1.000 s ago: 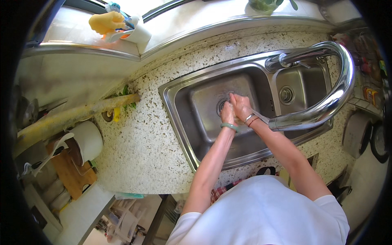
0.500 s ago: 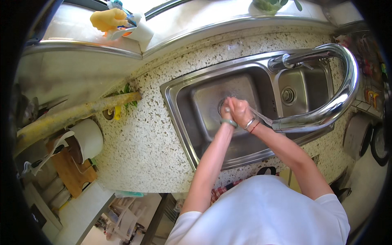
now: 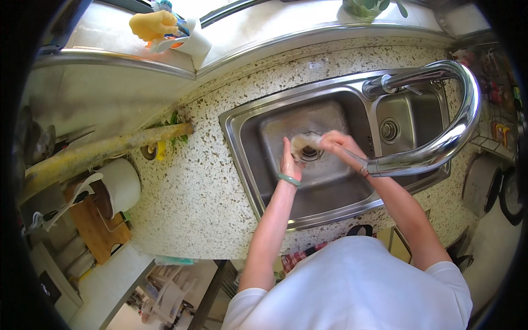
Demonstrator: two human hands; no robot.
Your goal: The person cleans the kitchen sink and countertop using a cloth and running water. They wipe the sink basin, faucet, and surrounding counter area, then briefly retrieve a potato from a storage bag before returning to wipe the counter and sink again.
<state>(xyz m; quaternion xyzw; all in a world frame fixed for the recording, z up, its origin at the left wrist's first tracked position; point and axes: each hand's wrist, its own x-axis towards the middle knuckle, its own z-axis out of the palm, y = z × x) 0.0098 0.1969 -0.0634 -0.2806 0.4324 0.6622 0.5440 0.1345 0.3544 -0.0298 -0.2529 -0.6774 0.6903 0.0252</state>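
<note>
1 pale cloth [image 3: 298,145] we pinch in our right hand [image 3: 342,146] meets our straight-fingered left hand [image 3: 289,161], the sink [image 3: 330,113] below both, tap [image 3: 465,118] over our right wrist.

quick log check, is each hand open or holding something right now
Left hand: looks open, alongside the pale cloth-like item.
Right hand: closed, holding that item.

Daylight enters by the window [image 3: 201,6] beyond the far edge of the counter [image 3: 181,203], glare streaks the tap [image 3: 472,104], the right hand [image 3: 340,145] blurs, and distortion bows the sill [image 3: 275,22].
</note>
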